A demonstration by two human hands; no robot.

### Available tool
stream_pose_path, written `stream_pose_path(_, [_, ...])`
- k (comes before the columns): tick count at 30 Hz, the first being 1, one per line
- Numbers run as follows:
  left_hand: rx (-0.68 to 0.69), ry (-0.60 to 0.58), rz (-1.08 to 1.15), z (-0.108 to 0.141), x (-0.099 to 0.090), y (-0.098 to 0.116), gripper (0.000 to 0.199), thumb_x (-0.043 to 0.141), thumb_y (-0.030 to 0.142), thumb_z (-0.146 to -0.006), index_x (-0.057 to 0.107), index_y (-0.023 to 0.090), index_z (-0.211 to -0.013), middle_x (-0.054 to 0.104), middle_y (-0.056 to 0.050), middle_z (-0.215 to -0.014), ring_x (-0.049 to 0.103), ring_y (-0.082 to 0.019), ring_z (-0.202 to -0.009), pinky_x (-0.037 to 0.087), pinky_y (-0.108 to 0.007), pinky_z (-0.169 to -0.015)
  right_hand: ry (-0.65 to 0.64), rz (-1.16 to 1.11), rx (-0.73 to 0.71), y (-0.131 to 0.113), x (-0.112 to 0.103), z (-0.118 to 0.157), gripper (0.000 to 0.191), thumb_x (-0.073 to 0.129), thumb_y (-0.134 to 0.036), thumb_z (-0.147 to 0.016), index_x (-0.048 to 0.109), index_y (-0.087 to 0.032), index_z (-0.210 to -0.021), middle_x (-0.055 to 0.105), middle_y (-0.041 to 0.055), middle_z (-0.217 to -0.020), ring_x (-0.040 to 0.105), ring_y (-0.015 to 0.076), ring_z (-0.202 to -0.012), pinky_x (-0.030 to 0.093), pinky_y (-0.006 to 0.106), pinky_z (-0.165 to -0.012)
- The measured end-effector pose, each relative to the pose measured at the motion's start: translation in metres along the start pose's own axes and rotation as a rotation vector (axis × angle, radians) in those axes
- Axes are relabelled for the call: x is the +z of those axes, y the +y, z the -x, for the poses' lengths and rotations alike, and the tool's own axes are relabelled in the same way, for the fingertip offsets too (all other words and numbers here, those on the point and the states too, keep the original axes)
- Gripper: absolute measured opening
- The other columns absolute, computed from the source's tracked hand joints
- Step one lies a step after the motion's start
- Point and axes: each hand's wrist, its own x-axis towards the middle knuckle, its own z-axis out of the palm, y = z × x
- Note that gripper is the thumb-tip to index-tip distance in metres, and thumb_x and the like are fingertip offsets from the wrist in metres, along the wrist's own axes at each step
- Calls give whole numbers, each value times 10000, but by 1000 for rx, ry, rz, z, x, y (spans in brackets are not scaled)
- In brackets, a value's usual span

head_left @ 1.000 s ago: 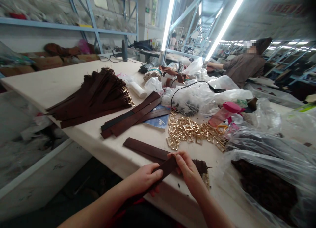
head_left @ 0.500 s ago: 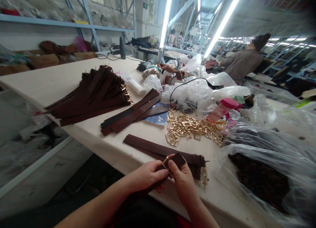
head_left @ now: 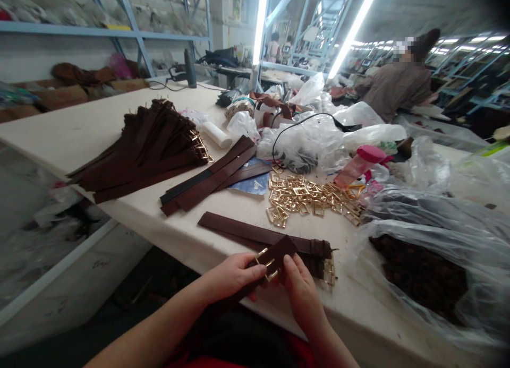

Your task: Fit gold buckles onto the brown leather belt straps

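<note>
A dark brown leather belt strap point(head_left: 281, 251) lies across my two hands at the table's front edge. My left hand point(head_left: 239, 275) pinches it together with a gold buckle point(head_left: 263, 262), whose frame sits around the strap. Its thumb presses beside the buckle's prong. My right hand point(head_left: 299, 285) grips the strap's edge near the square end with thumb and fingers. Just beyond my hands lie finished-looking belts point(head_left: 258, 231) with gold buckles at their right end. Farther back is a pile of loose gold buckles point(head_left: 306, 194).
A fanned stack of brown belts point(head_left: 147, 145) is at the left, with loose straps point(head_left: 211, 177) beside it. A pink-lidded bottle point(head_left: 358, 166) lies among plastic bags point(head_left: 314, 139). An open bag of dark pieces point(head_left: 418, 277) is at the right. A person point(head_left: 398, 86) works behind.
More of the strap's end now sticks out through the buckle. My right hand has shifted slightly right and down, off the buckle and onto the strap's edge.
</note>
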Motion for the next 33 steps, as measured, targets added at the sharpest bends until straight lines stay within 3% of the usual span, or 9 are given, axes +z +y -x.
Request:
stream_pose_path(9, [-13, -16, 2, -1, -1, -1, 365, 563, 472, -764, 599, 119, -845, 610, -32, -752, 559, -115, -628, 462, -219, -571, -13, 81, -10, -4, 7, 4, 339, 667, -394, -667, 580, -194, -927, 636, 2, -735, 533, 116, -545, 441, 245, -519])
stream_pose_path(16, [-99, 5, -54, 2, -2, -5, 351, 565, 474, -756, 601, 135, -839, 563, 16, -613, 529, -98, -514, 410, -195, -481, 8, 97, -9, -1, 5, 6, 312, 665, -415, -663, 586, -178, -849, 633, 5, -680, 537, 120, -546, 439, 242, -508])
stream_pose_path(24, [-34, 0, 90, 7, 0, -4, 269, 648, 363, -718, 562, 135, -831, 610, -3, -759, 555, -104, -652, 444, -222, -626, -20, 82, -32, -4, 11, 14, 272, 645, -414, -691, 594, -191, -837, 628, -7, -669, 545, 119, -542, 454, 247, -531])
stream_pose_path(33, [-115, 77, 55, 10, 2, -8, 347, 640, 451, -686, 549, 123, -756, 563, 15, -600, 491, -82, -492, 380, -203, -492, -16, 169, -80, -3, 13, 18, 216, 567, -366, -770, 601, -182, -877, 643, 16, -762, 565, 143, -661, 454, 260, -627])
